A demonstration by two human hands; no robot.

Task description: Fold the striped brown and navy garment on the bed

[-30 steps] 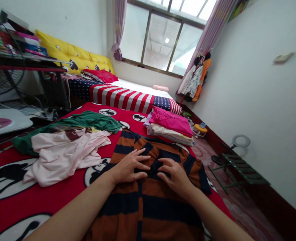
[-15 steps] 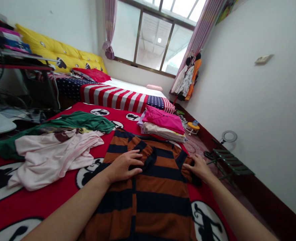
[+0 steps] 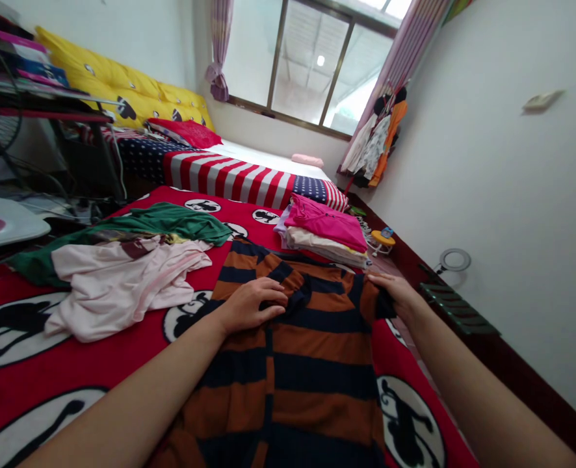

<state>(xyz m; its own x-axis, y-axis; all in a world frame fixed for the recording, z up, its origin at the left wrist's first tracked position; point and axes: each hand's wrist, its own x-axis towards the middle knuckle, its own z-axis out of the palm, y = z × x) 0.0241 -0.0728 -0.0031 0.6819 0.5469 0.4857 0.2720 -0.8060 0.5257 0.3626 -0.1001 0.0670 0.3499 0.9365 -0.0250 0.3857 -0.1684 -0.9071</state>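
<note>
A shirt [image 3: 317, 354] with brown and navy stripes lies spread on a red blanket, its lower end running out of view toward me. One sleeve is folded inward across its upper middle. My left hand [image 3: 253, 304] rests palm down on that folded part, thumb apart from the fingers. At the shirt's right shoulder, my right hand [image 3: 394, 294] pinches the edge of the other short sleeve, which is lifted a little. Part of that hand's grip is hidden behind the cloth.
Left of the shirt lie a crumpled pale pink garment [image 3: 122, 286] and a green one [image 3: 171, 221]. A folded clothes stack [image 3: 327, 224], pink on top, sits beyond the collar. The red blanket [image 3: 136, 364] has white oval prints. A dark green folding stool [image 3: 458, 309] stands right, by the wall.
My right hand has moved up along the right sleeve and now holds it near the shoulder, raising and straightening it. The left hand stays on the folded sleeve. The view has shifted slightly.
</note>
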